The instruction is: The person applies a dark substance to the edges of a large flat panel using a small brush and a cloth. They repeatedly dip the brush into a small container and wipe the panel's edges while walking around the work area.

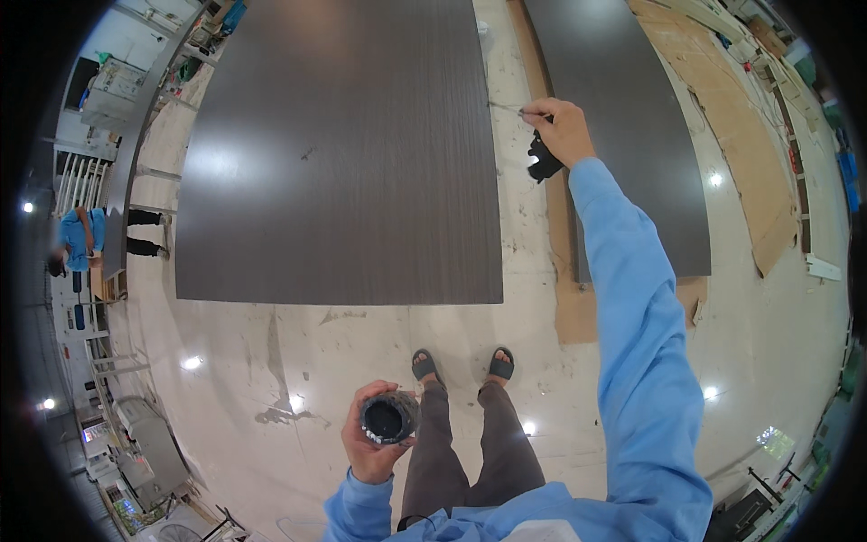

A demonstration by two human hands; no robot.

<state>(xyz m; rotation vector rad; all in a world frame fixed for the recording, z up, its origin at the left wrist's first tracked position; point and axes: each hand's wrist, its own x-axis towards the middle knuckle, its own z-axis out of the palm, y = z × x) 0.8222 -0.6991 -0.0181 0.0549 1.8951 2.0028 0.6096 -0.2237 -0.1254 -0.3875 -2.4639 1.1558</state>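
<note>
1. Now gripping one dark cup (408,412) mouth-up in the left hand (366,453).
2. Pinching one thin tool (508,109) in the right hand (564,133), with one black item (545,166) just beside.
3. Pointing that tool leftward, with its long axis crosswise, near the right edge of the larger of two dark panels (352,208).

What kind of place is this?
Probably a workshop: there's a big dark panel, cardboard spread on a stained floor, and a smeared cup, dark inside, in the left hand.
</note>
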